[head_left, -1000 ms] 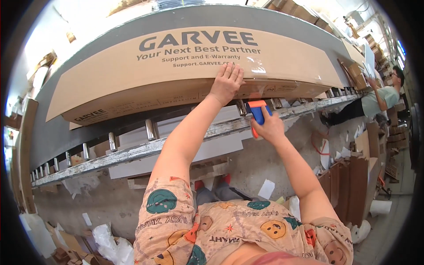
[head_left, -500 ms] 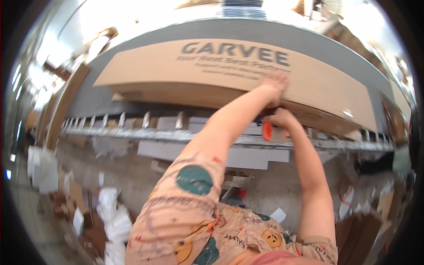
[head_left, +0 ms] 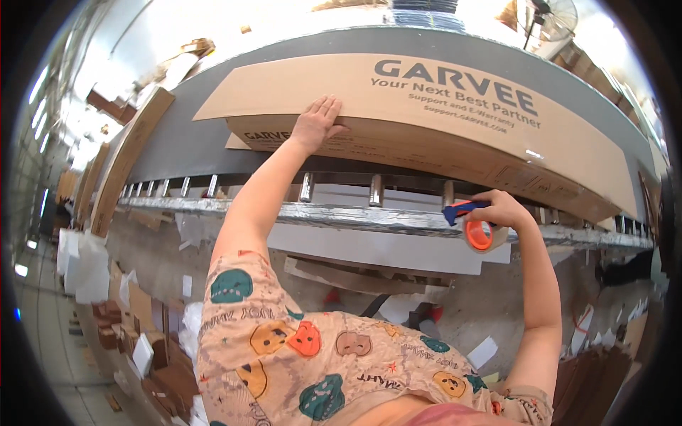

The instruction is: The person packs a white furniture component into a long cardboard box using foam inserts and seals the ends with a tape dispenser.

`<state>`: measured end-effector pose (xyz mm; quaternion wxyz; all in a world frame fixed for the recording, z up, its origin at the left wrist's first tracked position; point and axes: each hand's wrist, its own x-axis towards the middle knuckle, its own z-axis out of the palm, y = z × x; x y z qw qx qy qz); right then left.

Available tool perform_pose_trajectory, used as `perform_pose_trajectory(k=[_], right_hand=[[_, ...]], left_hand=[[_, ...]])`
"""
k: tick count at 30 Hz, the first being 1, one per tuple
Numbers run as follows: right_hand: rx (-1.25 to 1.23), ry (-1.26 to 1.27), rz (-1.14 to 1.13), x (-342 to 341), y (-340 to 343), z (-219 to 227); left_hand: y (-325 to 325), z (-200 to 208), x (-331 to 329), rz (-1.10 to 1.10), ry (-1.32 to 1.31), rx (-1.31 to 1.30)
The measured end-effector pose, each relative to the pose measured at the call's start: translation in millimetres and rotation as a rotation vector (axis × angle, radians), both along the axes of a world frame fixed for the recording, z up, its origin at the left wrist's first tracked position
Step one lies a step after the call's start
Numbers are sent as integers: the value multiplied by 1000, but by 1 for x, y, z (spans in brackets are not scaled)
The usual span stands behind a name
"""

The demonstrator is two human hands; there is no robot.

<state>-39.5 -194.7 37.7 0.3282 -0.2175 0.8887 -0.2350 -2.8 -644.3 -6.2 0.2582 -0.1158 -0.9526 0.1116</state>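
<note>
A long brown cardboard box [head_left: 334,85] lies across the dark conveyor, its top flap jutting past the near side at the left. My left hand [head_left: 318,125] rests flat on the near top edge, left of the box's middle, with the fingers stretched and nothing in them. Close to the box's near side at the right, my right hand [head_left: 501,211] is closed on a tape dispenser [head_left: 465,211] with a blue handle. The roll on it has an orange core [head_left: 479,235] and hangs below my fingers, over the conveyor's metal edge.
The grey conveyor belt [head_left: 213,160] has a row of metal rollers [head_left: 376,190] and a rail [head_left: 341,213] along its near side. Another cardboard box [head_left: 131,163] stands at the left end. Cardboard scraps and white packing pieces [head_left: 142,353] litter the floor. A fan [head_left: 554,20] stands far right.
My left hand has moved left along the box's edge. The right hand has come away from the box, slightly right and nearer, bringing the tape dispenser into plain sight.
</note>
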Motion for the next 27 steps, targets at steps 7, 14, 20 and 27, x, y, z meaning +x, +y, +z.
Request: perform_pose_trajectory(k=[7,14,20,27], right_hand=[[-351,458,22,27,-225,75],[622,1035,222,-111,-317,123],[252,936,-281,97,-311,9],[346,527,-235,72,-313,-30]], left_hand=[[-24,-41,7,-127,341,207],[-22,-40,10,-279,308,355],[-54,-51,16,-322,252,302],[-48,-35,9,-307,204,294]])
